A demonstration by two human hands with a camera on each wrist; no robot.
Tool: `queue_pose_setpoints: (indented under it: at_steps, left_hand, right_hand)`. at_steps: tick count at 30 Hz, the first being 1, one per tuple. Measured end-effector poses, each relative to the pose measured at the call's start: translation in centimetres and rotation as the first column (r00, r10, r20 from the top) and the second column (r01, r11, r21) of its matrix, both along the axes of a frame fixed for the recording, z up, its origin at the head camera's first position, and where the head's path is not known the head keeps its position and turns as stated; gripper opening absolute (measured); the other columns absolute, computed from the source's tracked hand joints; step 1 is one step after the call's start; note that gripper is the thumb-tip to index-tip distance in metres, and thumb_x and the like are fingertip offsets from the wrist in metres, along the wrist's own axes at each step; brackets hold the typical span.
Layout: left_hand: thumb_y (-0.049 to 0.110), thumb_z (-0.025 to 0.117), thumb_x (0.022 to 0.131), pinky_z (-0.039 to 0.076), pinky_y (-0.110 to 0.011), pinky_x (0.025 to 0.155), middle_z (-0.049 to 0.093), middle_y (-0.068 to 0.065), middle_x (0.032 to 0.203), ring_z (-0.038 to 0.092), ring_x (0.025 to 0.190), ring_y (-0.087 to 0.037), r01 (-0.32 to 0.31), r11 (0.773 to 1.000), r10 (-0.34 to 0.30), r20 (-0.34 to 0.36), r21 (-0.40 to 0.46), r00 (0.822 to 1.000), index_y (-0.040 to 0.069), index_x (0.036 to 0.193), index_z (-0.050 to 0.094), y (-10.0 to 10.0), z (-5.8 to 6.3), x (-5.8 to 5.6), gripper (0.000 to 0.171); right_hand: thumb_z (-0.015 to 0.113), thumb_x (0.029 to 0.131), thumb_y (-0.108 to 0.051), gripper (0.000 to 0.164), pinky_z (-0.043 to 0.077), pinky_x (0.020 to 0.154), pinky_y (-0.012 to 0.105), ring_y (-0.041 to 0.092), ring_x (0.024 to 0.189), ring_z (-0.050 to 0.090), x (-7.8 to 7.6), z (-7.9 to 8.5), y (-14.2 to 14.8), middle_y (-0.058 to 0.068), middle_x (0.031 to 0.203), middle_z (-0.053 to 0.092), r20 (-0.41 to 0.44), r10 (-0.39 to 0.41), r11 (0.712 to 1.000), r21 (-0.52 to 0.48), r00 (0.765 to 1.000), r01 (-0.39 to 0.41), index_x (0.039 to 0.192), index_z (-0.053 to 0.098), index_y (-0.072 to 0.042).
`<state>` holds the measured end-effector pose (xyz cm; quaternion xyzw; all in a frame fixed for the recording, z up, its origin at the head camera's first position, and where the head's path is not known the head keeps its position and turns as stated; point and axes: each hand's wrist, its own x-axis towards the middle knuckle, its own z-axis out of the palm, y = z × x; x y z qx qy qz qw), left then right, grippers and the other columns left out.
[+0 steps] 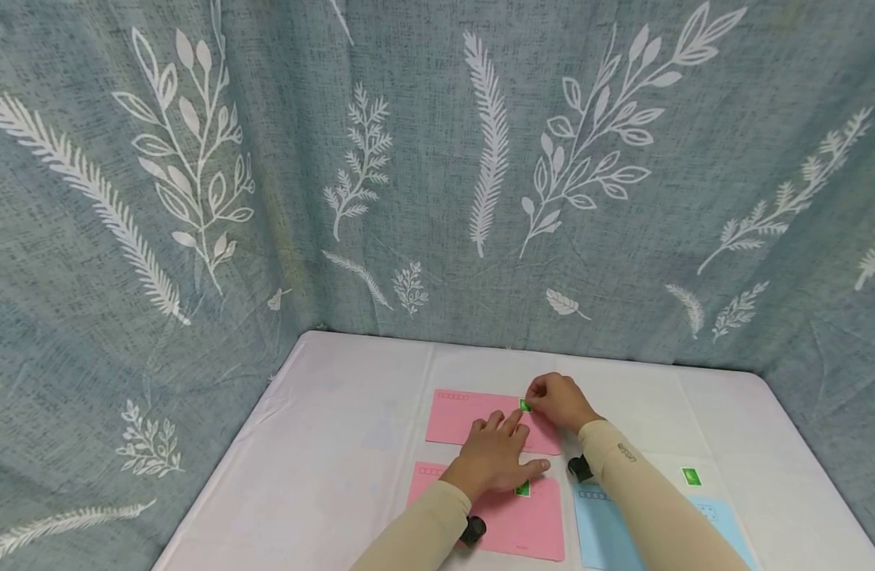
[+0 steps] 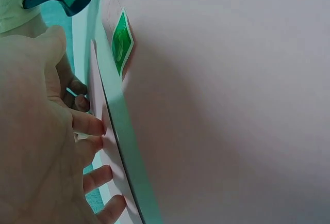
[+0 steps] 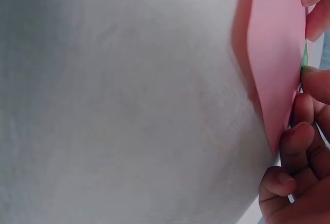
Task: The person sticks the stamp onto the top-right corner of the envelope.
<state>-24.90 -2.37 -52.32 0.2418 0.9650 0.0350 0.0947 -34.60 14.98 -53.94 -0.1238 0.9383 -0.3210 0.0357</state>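
A pink envelope [image 1: 457, 419] lies at the back of the table, its right edge lifted a little in the right wrist view. My left hand [image 1: 494, 454] rests on its front part with fingers spread. At its upper right corner sits a green stamp [image 1: 525, 405]; the fingertips of my right hand [image 1: 562, 403] pinch the stamp's right side. Only a green sliver of that stamp [image 3: 305, 56] shows in the right wrist view. Under my left palm and thumb is a second pink envelope [image 1: 526, 527], bearing another green stamp [image 2: 122, 43], partly covered by the thumb from above.
A light blue envelope [image 1: 600, 527] lies at the front right, partly beneath the right forearm. One loose green stamp [image 1: 691, 477] lies on the white tablecloth [image 1: 323, 444] just beyond it. A grey-green leaf-patterned curtain [image 1: 423, 198] hangs behind and beside the table.
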Motion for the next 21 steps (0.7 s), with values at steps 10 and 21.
queue_pose_setpoints:
  at_steps: [10, 21]
  left_hand:
    - [0.075, 0.033, 0.098, 0.034, -0.047, 0.111, 0.033, 0.005, 0.163, 0.031, 0.146, -0.021, -0.001, 1.000, 0.002, 0.011, -0.014, 1.000, 0.023, 0.154, 0.045, -0.06, 0.33, -0.15, 0.078]
    - [0.076, 0.033, 0.097, 0.034, -0.048, 0.110, 0.033, 0.004, 0.163, 0.032, 0.145, -0.022, -0.001, 1.000, 0.001, 0.012, -0.021, 1.000, 0.021, 0.155, 0.045, 0.12, 0.46, -0.20, 0.080]
  right_hand:
    - [0.072, 0.088, -0.011, 0.010, 0.047, 0.069, 0.033, 0.015, 0.069, 0.055, -0.13, -0.04, -0.15, -0.004, 0.073, 0.064, 0.017, -0.003, 1.000, 0.016, 1.000, 0.003, 0.079, 0.072, -0.013]
    - [0.071, 0.086, -0.010, 0.009, 0.047, 0.067, 0.033, 0.015, 0.068, 0.055, 0.11, 0.62, -0.03, -0.004, 0.071, 0.063, 0.015, 0.026, 0.999, 0.028, 1.000, -0.027, 0.077, 0.071, -0.013]
